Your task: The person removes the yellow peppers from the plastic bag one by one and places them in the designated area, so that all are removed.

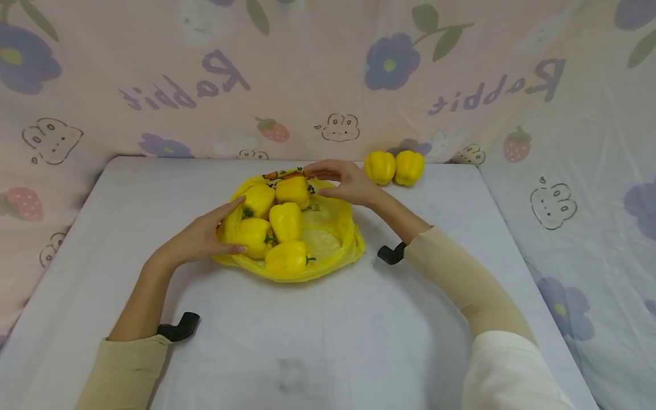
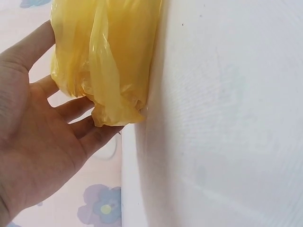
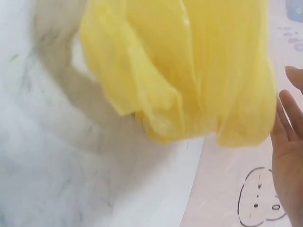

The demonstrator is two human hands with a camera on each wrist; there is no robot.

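A yellow plastic bag (image 1: 335, 259) sits on the table with its mouth spread wide. Several yellow bell peppers (image 1: 286, 222) lie inside, mostly toward its left side. My left hand (image 1: 197, 236) is at the bag's left rim, thumb and index finger spread by the peppers. In the left wrist view, the fingers (image 2: 97, 139) reach along the outside of the yellow film, some partly hidden behind it. At the far right of the rim is my right hand (image 1: 344, 181), its fingers extended and thumb apart. Beside the bag's side, the right wrist view shows part of that hand (image 3: 289, 137).
Two more yellow bell peppers (image 1: 393, 168) stand side by side near the table's back edge, right of the bag. A patterned cloth (image 1: 307, 74) hangs behind the white table (image 1: 328, 336). Black wrist mounts (image 1: 179, 327) stick out from both sleeves.
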